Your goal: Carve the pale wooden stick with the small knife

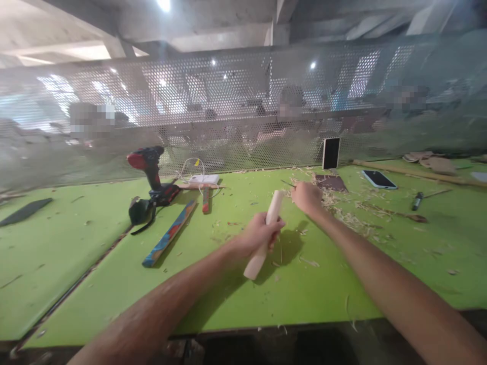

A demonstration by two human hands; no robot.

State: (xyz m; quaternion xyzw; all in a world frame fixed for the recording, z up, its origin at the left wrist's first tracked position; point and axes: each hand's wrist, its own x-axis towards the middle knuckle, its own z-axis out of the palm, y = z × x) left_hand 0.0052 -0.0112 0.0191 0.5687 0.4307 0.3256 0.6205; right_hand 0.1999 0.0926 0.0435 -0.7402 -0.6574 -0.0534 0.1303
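Note:
My left hand (261, 233) is wrapped round a pale, smooth wooden rod (274, 207), held tilted above the green tabletop. The rod's upper end points away from me and its lower end toward me. Just right of that upper end, my right hand (306, 197) is closed on a thin dark tool (288, 183). Only the tool's narrow tip shows past the fingers, so its exact kind is hidden. Curled wood shavings (335, 203) lie beside and beyond my right hand, near a brown sheet (332, 182).
At left stand a red and black cordless drill (150, 172) and a blue-red painted strip (170, 235). A white box with a cable (204, 179), a propped phone (331, 153), a flat phone (379, 179), a marker (417, 201) and a wooden spoon (416, 218) lie around. A perforated screen (236, 137) borders the back.

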